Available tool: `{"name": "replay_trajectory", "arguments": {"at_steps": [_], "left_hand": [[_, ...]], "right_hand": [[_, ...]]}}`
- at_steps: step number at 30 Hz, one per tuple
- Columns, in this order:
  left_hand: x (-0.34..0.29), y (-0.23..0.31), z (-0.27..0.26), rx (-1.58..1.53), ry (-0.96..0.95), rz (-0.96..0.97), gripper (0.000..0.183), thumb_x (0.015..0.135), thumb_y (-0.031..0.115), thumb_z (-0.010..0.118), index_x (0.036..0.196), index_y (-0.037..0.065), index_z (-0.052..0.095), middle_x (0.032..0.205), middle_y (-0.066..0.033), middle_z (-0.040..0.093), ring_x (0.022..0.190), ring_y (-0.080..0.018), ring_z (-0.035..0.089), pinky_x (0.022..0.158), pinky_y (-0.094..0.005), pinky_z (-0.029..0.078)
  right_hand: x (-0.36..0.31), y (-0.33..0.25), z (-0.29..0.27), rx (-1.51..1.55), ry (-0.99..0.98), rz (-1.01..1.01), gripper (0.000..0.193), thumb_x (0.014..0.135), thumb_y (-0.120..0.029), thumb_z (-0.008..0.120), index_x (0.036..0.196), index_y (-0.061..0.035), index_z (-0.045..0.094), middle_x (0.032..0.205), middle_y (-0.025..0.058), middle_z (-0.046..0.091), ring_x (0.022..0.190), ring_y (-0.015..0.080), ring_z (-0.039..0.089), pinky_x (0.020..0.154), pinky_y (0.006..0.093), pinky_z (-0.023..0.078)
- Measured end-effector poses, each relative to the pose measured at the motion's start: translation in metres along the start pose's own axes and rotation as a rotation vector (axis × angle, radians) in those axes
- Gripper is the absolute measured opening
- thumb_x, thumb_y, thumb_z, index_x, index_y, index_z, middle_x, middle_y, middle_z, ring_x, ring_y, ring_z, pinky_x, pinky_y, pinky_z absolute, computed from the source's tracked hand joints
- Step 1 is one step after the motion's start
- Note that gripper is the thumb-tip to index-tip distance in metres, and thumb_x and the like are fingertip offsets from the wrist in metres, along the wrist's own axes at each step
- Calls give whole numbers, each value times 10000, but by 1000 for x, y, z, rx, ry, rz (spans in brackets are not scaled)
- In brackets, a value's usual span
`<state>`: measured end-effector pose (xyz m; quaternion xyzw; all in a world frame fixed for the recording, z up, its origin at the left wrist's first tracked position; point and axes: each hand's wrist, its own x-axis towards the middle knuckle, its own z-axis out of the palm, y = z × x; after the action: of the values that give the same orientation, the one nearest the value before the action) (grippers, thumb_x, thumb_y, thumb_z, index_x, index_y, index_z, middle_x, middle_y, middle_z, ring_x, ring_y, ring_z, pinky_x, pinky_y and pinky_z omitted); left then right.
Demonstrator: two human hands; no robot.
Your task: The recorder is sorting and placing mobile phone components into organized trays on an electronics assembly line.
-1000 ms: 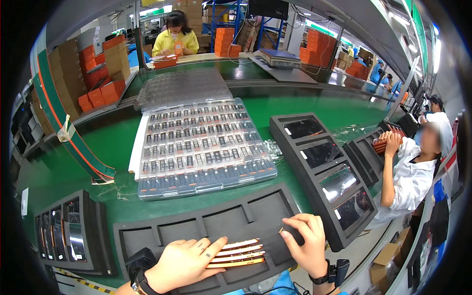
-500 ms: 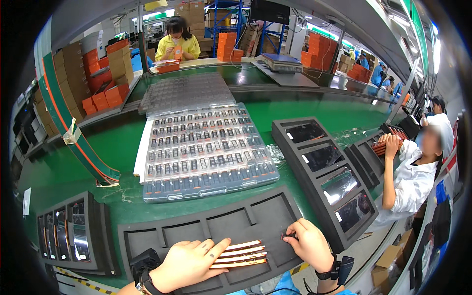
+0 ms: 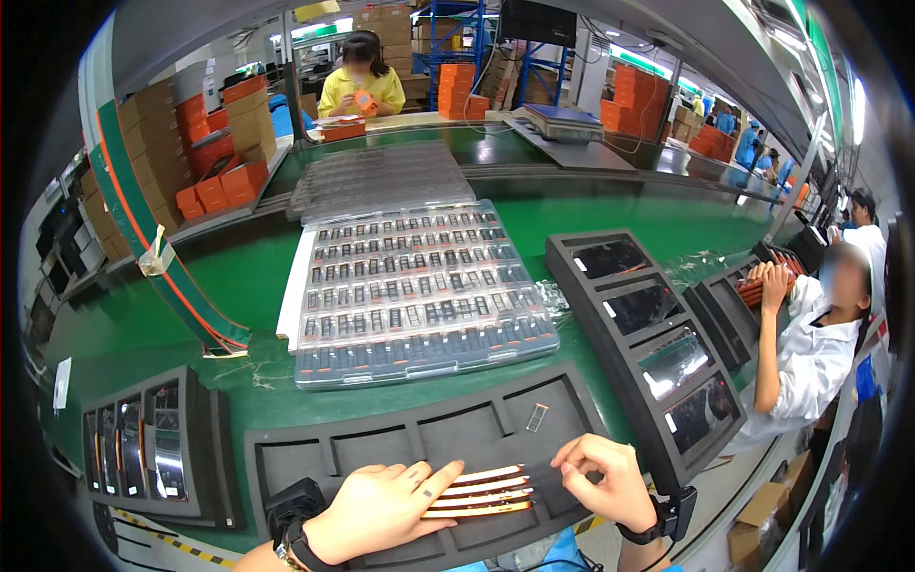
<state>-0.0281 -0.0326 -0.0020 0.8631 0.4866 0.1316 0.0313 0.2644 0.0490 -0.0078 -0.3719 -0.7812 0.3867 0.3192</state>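
My left hand (image 3: 386,510) is closed around a stack of several slim phones (image 3: 481,491), seen edge on with shiny copper-orange sides. They rest over a black foam tray (image 3: 381,467) with shallow compartments. To the right of the phones' ends, my right hand (image 3: 605,480) hovers above the tray, fingers curled and thumb near the index finger, with nothing visible between them. Just above it, a small flat rectangular piece (image 3: 538,417), like a card tray with a pale outline, lies in a right-hand compartment of the foam.
Beyond the foam stands a clear plastic tray (image 3: 419,286) filled with rows of small dark pieces. Foam trays with phones stand at right (image 3: 637,305) and left (image 3: 143,448). A green upright post (image 3: 157,243) rises at left. A co-worker in white (image 3: 801,353) handles phones at right.
The small dark piece in my right fingers is gone from them, and a small flat piece now lies on the foam. My right hand has shifted slightly; the left still holds the phones.
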Motion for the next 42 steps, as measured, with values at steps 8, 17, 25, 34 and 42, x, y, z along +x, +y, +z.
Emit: {"name": "replay_trajectory", "arguments": {"at_steps": [8, 17, 25, 34, 42], "left_hand": [[0, -1, -1, 37, -14, -7, 696, 819, 485, 744, 1359, 91, 549, 816, -10, 579, 622, -163, 625, 574, -281, 506], [-1, 1, -2, 65, -30, -27, 686, 824, 496, 737, 1354, 100, 557, 820, -6, 588, 632, -161, 636, 574, -278, 504], [-1, 2, -2, 42, -20, -15, 682, 826, 485, 737, 1353, 92, 553, 817, -4, 584, 629, -164, 631, 576, -278, 503], [0, -1, 3, 27, 17, -17, 663, 827, 527, 728, 1325, 116, 581, 799, 1, 609, 620, -167, 644, 576, -288, 519], [1, 0, -2, 45, -16, -35, 653, 820, 519, 742, 1314, 119, 591, 821, 12, 623, 614, -154, 645, 571, -279, 520]], "right_hand": [[9, 13, 3, -353, 246, 3, 101, 844, -42, 712, 867, -23, 616, 784, 71, 616, 643, 183, 593, 573, 315, 470], [54, 33, 13, -774, 10, -137, 363, 800, -284, 797, 987, -25, 626, 939, 99, 566, 920, 288, 591, 791, 375, 509], [62, 42, 16, -475, -52, -26, 355, 804, -200, 809, 1016, -43, 572, 997, 107, 608, 969, 268, 637, 834, 360, 514], [44, -4, 3, -294, -67, -249, 205, 882, -63, 698, 1077, -42, 638, 858, 122, 655, 765, 300, 660, 682, 364, 532], [13, -19, 33, -199, -28, -598, 261, 730, 34, 785, 970, -39, 714, 874, 66, 725, 735, 212, 689, 637, 303, 553]]}}
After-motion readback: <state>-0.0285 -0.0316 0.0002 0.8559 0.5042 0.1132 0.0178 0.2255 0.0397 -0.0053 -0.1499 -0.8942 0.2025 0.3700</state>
